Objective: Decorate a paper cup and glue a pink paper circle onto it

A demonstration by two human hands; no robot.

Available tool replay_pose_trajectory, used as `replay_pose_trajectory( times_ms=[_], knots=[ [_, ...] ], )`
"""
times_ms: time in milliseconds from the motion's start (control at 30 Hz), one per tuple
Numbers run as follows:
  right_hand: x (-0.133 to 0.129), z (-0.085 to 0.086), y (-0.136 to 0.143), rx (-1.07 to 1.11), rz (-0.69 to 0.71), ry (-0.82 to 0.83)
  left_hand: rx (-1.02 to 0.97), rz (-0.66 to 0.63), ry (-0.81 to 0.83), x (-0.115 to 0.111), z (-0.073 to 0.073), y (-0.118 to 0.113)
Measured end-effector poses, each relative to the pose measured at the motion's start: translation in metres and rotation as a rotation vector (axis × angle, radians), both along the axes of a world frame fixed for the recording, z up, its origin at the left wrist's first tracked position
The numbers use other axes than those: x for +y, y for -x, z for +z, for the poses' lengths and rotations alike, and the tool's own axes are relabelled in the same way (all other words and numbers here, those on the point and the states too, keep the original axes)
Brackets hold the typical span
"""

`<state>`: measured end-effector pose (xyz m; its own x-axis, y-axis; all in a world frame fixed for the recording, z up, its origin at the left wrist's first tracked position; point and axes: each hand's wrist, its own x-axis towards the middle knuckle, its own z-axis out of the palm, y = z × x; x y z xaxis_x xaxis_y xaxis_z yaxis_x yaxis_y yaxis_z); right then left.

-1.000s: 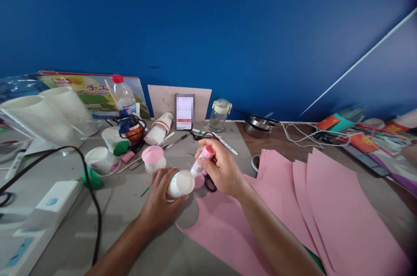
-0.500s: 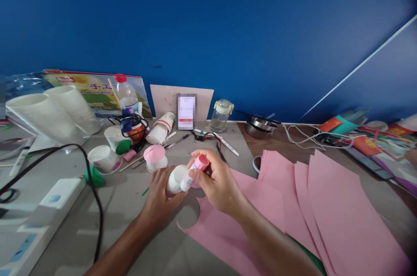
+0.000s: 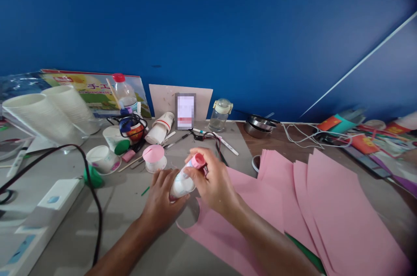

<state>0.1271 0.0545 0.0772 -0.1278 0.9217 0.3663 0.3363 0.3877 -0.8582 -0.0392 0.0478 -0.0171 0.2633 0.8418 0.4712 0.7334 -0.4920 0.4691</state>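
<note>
My left hand (image 3: 163,192) is wrapped round a white paper cup (image 3: 184,188) low over the table. In my right hand (image 3: 211,178) is a glue stick (image 3: 197,162) with a pink end, tilted so that its lower end meets the cup's rim area; whether it touches the rim or the base I cannot tell. Just beyond stands another small cup (image 3: 155,165) with a pink paper disc (image 3: 153,153) on top. Under my right forearm lies a cut sheet of pink paper (image 3: 221,232) with a round bite out of its edge.
A stack of pink paper (image 3: 345,206) lies on the right. A white power strip (image 3: 58,198) and black cable (image 3: 100,219) are at left. Behind stand stacked paper cups (image 3: 35,115), a red-capped bottle (image 3: 125,91), a glass jar (image 3: 220,115) and metal bowls (image 3: 259,127).
The glue stick in my right hand has shifted slightly left and up across the cup. The cup in my left hand has tipped a little to the right.
</note>
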Motion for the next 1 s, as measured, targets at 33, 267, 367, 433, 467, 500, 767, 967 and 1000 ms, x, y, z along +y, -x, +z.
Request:
replay_pose_trajectory(
  times_ms=[33, 267, 367, 433, 467, 500, 767, 967, 1000],
  knots=[
    [0.003, -0.001, -0.001, 0.013, -0.023, 0.004, 0.005, -0.005, -0.015, 0.0, 0.0, 0.0],
    [0.02, 0.005, -0.02, 0.007, -0.119, 0.12, -0.098, 0.025, 0.003, -0.002, 0.007, 0.0],
    [0.024, 0.009, -0.029, 0.044, -0.095, 0.241, -0.192, 0.106, 0.051, 0.0, 0.004, 0.002],
    [0.027, 0.009, -0.035, 0.203, -0.044, 0.337, -0.276, 0.155, 0.097, 0.002, 0.001, 0.004],
    [0.029, 0.008, -0.037, 0.331, -0.005, 0.384, -0.316, 0.174, 0.128, 0.003, -0.001, 0.005],
    [0.032, 0.008, -0.039, 0.478, 0.04, 0.429, -0.35, 0.187, 0.157, 0.003, -0.001, 0.005],
    [0.056, -0.014, -0.047, 1.067, 0.311, 0.687, -0.446, 0.175, 0.263, 0.0, 0.005, 0.0],
    [0.069, -0.042, -0.039, 1.185, 0.383, 0.768, -0.429, 0.129, 0.205, 0.001, 0.001, 0.003],
    [0.07, -0.044, -0.039, 1.19, 0.397, 0.751, -0.42, 0.12, 0.201, 0.002, 0.0, 0.004]
  ],
)
